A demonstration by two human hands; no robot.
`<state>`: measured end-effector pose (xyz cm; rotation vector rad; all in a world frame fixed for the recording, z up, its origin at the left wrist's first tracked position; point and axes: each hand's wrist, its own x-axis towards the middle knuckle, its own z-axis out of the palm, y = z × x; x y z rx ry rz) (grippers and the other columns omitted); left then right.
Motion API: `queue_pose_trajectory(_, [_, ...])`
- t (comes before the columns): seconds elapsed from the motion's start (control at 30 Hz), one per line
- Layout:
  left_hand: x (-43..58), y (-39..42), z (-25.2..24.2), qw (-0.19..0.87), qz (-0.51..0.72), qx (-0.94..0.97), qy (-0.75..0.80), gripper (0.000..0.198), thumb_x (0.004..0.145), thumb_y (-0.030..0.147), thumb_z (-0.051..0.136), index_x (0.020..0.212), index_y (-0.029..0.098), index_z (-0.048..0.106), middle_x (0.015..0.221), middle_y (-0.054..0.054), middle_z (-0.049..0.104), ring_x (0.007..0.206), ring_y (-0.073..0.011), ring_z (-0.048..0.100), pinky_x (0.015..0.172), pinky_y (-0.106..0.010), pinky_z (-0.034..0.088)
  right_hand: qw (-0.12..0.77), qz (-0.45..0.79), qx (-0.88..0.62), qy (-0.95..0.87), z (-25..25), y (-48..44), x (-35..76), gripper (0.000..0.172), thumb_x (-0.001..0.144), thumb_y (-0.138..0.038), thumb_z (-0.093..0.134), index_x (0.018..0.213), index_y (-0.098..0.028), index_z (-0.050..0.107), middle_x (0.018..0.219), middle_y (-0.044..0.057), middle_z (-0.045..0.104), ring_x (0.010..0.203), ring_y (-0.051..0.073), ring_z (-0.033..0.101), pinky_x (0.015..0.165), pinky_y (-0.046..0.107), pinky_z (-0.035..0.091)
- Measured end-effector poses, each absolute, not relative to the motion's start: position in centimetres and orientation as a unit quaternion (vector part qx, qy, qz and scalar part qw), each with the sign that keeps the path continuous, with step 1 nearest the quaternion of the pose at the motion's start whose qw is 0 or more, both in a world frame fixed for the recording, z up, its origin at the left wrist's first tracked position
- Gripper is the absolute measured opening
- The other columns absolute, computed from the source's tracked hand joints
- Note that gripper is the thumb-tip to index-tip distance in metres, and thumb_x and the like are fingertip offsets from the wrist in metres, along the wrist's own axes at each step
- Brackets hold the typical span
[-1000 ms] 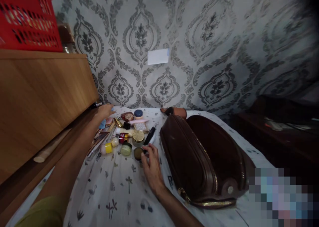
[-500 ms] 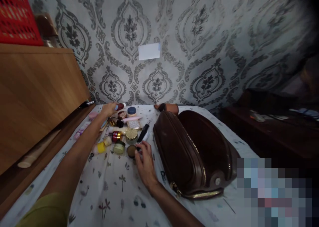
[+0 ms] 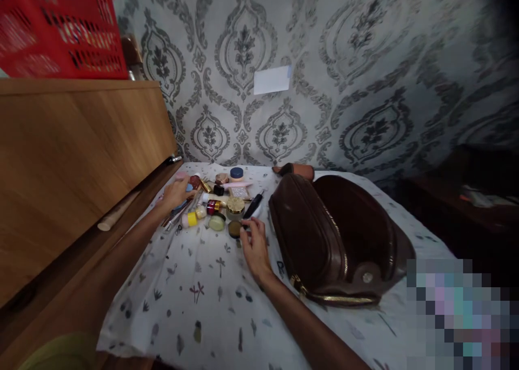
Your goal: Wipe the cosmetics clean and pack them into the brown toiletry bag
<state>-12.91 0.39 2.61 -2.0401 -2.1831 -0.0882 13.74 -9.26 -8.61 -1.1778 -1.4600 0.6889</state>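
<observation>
One wall of grey-patterned paper [image 3: 247,126] spans the back, with a brown wooden cabinet [image 3: 81,137] standing along the left edge of the white printed cloth [image 3: 219,321]. A dark brown bag [image 3: 302,235] sits toward the right edge of that cloth, its gold zips facing up and its top gaping. On the cabinet stands a red slotted basket [image 3: 42,45].

The right hand [image 3: 256,248] lies left of the bag, its fingers loosely bent and their tips at the right side of an olive-brown round jar; whether it grips anything I cannot tell. The left hand [image 3: 177,194] reaches over the cloth's far left corner, fingers bent and fairly narrow. A tan and black cylinder [image 3: 303,171] lies at the far edge behind the bag.

Cosmetics crowd the far left part of the cloth between the hands: a black tube [image 3: 253,205] slanting beside the bag, a pink tube [image 3: 239,185], a gold-lidded jar [image 3: 235,207], a green jar [image 3: 217,222], and near the far edge a blue-lidded jar [image 3: 237,173]. The olive-brown round jar [image 3: 234,229] sits nearest the front edge. A small blue item [image 3: 189,187] shows at the left fingertips; whether it is held is unclear.
</observation>
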Motion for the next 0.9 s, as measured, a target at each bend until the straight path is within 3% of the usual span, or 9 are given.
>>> queue_pose_trajectory(0.2, [-12.7, -0.1, 2.7, 0.085, -0.052, -0.685, -0.722, 0.048, 0.097, 0.055, 0.039, 0.123, 0.02, 0.058, 0.128, -0.015, 0.063, 0.115, -0.0318, 0.06, 0.088, -0.039, 0.048, 0.561, 0.275, -0.489, -0.609, -9.0, -9.2, 13.7, 0.026, 0.089, -0.034, 0.049, 0.104, -0.021, 0.065, 0.123, 0.013, 0.051, 0.116, 0.027, 0.053, 0.093, 0.044, 0.052])
queue_pose_trajectory(0.37, [-11.2, 1.4, 2.3, 0.082, -0.065, -0.672, -0.733, 0.048, 0.097, 0.054, 0.038, 0.125, 0.019, 0.055, 0.13, -0.015, 0.062, 0.116, -0.0322, 0.061, 0.088, -0.039, 0.049, 0.552, 0.302, -0.494, -0.6, -8.6, -9.7, 13.9, 0.024, 0.085, -0.031, 0.05, 0.1, -0.02, 0.066, 0.112, 0.012, 0.055, 0.102, 0.025, 0.057, 0.086, 0.041, 0.053])
queue_pose_trajectory(0.67, [-10.0, 2.5, 0.4, 0.066, -0.07, -0.662, -0.743, 0.048, 0.094, 0.052, 0.046, 0.128, 0.018, 0.052, 0.135, -0.018, 0.057, 0.12, -0.0354, 0.058, 0.089, -0.044, 0.051, 0.536, 0.287, -0.48, -0.632, -8.5, -12.1, 15.9, 0.023, 0.087, -0.026, 0.048, 0.104, -0.019, 0.063, 0.109, 0.011, 0.06, 0.099, 0.024, 0.06, 0.085, 0.039, 0.054])
queue_pose_trajectory(0.9, [-9.9, 2.2, 0.9, 0.082, -0.078, -0.652, -0.75, 0.047, 0.094, 0.051, 0.048, 0.12, 0.014, 0.058, 0.125, -0.021, 0.06, 0.113, -0.0371, 0.061, 0.086, -0.045, 0.051, 0.521, 0.28, -0.47, -0.655, -8.6, -12.1, 15.8, 0.024, 0.086, -0.022, 0.049, 0.105, -0.021, 0.063, 0.109, 0.01, 0.059, 0.095, 0.023, 0.06, 0.075, 0.034, 0.055])
